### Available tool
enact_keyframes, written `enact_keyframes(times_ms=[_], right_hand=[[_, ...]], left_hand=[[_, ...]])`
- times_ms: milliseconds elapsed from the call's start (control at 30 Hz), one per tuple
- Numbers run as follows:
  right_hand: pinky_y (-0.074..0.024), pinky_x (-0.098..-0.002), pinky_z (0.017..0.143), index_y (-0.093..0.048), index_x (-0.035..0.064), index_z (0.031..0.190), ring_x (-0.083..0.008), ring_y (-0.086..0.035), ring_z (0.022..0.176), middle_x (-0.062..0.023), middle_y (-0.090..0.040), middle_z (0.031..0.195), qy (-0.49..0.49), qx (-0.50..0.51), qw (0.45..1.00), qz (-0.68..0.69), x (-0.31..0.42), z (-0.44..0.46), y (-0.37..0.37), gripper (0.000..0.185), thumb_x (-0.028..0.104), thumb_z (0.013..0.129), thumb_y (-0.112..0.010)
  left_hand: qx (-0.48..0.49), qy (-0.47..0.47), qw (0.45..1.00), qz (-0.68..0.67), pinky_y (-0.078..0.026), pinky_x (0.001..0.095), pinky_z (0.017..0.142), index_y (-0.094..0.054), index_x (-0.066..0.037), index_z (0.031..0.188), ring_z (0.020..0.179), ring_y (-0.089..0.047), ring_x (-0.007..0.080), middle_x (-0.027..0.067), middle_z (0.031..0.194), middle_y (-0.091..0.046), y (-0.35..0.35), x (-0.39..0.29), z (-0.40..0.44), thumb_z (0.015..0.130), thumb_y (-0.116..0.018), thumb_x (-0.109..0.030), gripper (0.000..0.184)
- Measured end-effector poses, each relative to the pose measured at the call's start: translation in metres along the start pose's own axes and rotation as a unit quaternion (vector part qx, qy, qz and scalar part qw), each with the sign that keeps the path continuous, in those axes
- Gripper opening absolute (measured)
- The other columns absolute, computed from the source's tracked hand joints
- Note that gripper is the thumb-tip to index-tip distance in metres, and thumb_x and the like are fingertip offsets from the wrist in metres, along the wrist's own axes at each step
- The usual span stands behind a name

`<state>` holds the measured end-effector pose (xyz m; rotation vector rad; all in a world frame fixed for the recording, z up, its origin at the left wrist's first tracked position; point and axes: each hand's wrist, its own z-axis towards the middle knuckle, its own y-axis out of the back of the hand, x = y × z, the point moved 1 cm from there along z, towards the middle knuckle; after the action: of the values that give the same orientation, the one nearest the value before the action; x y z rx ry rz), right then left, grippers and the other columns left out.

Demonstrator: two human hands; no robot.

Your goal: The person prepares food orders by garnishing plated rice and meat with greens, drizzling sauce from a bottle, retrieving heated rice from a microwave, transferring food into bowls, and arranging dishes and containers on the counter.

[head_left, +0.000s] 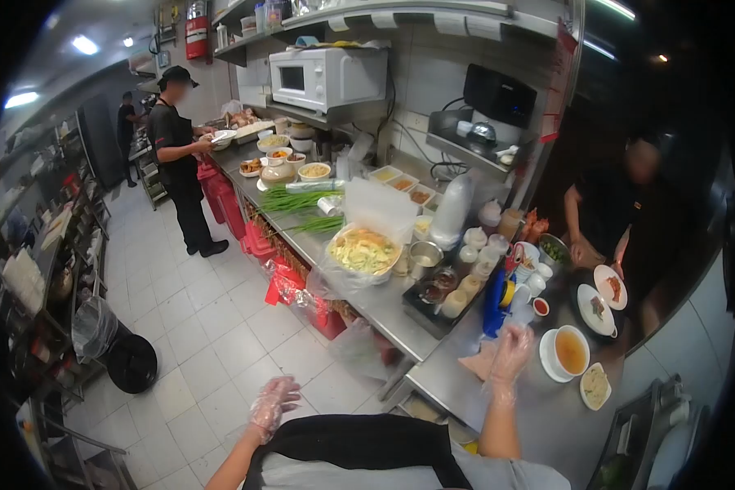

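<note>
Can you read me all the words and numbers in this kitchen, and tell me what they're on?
There are none I can read clearly.
Black box on the wall: small light mark, too small to read.
Red strip: pale markings, too blurred.
Red cylinder up on the wall: its label is too small.
Microwave: any panel markings are too small.

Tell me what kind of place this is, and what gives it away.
Most likely a restaurant kitchen: a microwave sits above a long steel counter crowded with food, and a bowl of soup stands near plated dishes.
</note>
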<state>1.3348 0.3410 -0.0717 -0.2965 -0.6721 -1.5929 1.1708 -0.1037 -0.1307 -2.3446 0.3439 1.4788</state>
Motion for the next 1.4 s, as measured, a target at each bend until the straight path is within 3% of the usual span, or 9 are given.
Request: enact_keyframes(times_ms=[100, 433, 567, 667, 800, 900, 1000, 1200, 1400], right_hand=[[-0.0475, -0.035, 0.077, -0.061, 0.0018, 0.085, -0.0229, -0.058, 0.085, -0.0106, -0.061, 0.082, -0.013, 0.007, 0.999, 0.048, 0.054, 0.016, -0.028, 0.008, -0.002, 0.078, -0.059], [-0.0476, -0.0308, 0.072, -0.059, 0.0026, 0.08, -0.0204, -0.058, 0.076, -0.009, -0.061, 0.081, 0.094, 0.047, 0.982, 0.158, 0.155, 0.039, -0.139, 0.015, -0.009, 0.071, -0.063], [-0.0479, -0.0293, 0.069, -0.059, 0.0017, 0.081, -0.0173, -0.058, 0.074, -0.0092, -0.06, 0.081, -0.015, 0.065, 0.973, 0.221, 0.153, 0.027, -0.213, 0.01, -0.006, 0.076, -0.064], [-0.0492, -0.0247, 0.063, -0.059, -0.0012, 0.096, -0.0143, -0.058, 0.066, -0.0092, -0.06, 0.082, -0.192, 0.209, 0.891, 0.353, 0.176, 0.019, -0.287, 0.01, 0.004, 0.087, -0.055], [-0.0534, -0.0337, 0.078, -0.051, -0.0052, 0.116, -0.0226, -0.062, 0.086, -0.0156, -0.058, 0.099, -0.343, 0.382, 0.727, 0.456, 0.199, -0.002, -0.402, 0.03, 0.006, 0.089, -0.054], [-0.0506, -0.039, 0.086, -0.047, -0.0052, 0.12, -0.0291, -0.06, 0.094, -0.019, -0.058, 0.104, -0.507, 0.368, 0.468, 0.623, 0.237, -0.007, -0.468, 0.036, 0.008, 0.088, -0.056], [-0.0473, -0.0434, 0.092, -0.042, -0.0068, 0.124, -0.0345, -0.057, 0.099, -0.0237, -0.053, 0.111, -0.583, 0.336, 0.399, 0.624, 0.249, -0.016, -0.53, 0.041, 0.005, 0.087, -0.055], [-0.0318, -0.0466, 0.107, -0.028, -0.0076, 0.134, -0.0366, -0.036, 0.125, -0.0263, -0.033, 0.135, -0.649, 0.221, 0.505, 0.525, 0.206, -0.04, -0.663, 0.051, 0.017, 0.094, -0.048], [-0.0271, -0.0457, 0.109, -0.011, -0.0046, 0.142, -0.0377, -0.028, 0.131, -0.0255, -0.019, 0.145, -0.639, 0.085, 0.576, 0.503, 0.173, -0.037, -0.75, 0.061, 0.02, 0.097, -0.042]], left_hand=[[-0.077, 0.028, 0.996, -0.019, -0.047, 0.0339, 0.078, -0.05, -0.006, 0.116, 0.091, -0.057, 0.021, 0.0122, 0.108, -0.058, 0.067, 0.01, 0.019, 0.091, -0.053, -0.04, 0.043], [-0.016, 0.043, 0.997, -0.055, -0.047, 0.0299, 0.075, -0.052, -0.008, 0.117, 0.087, -0.058, 0.017, 0.0092, 0.105, -0.06, 0.107, -0.051, 0.116, 0.088, -0.059, -0.032, 0.039], [0.035, 0.065, 0.997, -0.015, -0.048, 0.0302, 0.075, -0.051, -0.006, 0.12, 0.089, -0.059, 0.0174, 0.0094, 0.107, -0.06, 0.125, -0.067, 0.18, 0.088, -0.06, -0.032, 0.042], [0.013, 0.059, 0.998, 0.012, -0.048, 0.0305, 0.075, -0.051, -0.006, 0.119, 0.089, -0.058, 0.0167, 0.008, 0.106, -0.06, 0.14, -0.099, 0.226, 0.087, -0.061, -0.031, 0.042], [-0.033, -0.001, 0.999, 0.016, -0.046, 0.0296, 0.075, -0.054, -0.007, 0.115, 0.088, -0.057, 0.0152, 0.005, 0.102, -0.06, 0.153, -0.149, 0.276, 0.086, -0.062, -0.029, 0.037], [-0.029, -0.012, 0.999, -0.023, -0.045, 0.0291, 0.075, -0.055, -0.007, 0.113, 0.088, -0.057, 0.0148, 0.0044, 0.101, -0.06, 0.175, -0.174, 0.304, 0.085, -0.062, -0.028, 0.035], [-0.056, 0.001, 0.998, -0.008, -0.045, 0.0294, 0.075, -0.055, -0.007, 0.113, 0.087, -0.057, 0.0149, 0.0041, 0.101, -0.061, 0.216, -0.193, 0.348, 0.085, -0.062, -0.028, 0.035], [-0.028, -0.023, 0.999, -0.007, -0.047, 0.0286, 0.075, -0.052, -0.005, 0.115, 0.088, -0.057, 0.0161, 0.0086, 0.104, -0.06, 0.296, -0.259, 0.457, 0.088, -0.058, -0.028, 0.036], [0.053, -0.013, 0.999, -0.003, -0.048, 0.0276, 0.072, -0.047, -0.003, 0.121, 0.083, -0.058, 0.0168, 0.0112, 0.104, -0.059, 0.361, -0.327, 0.572, 0.087, -0.06, -0.027, 0.044]])
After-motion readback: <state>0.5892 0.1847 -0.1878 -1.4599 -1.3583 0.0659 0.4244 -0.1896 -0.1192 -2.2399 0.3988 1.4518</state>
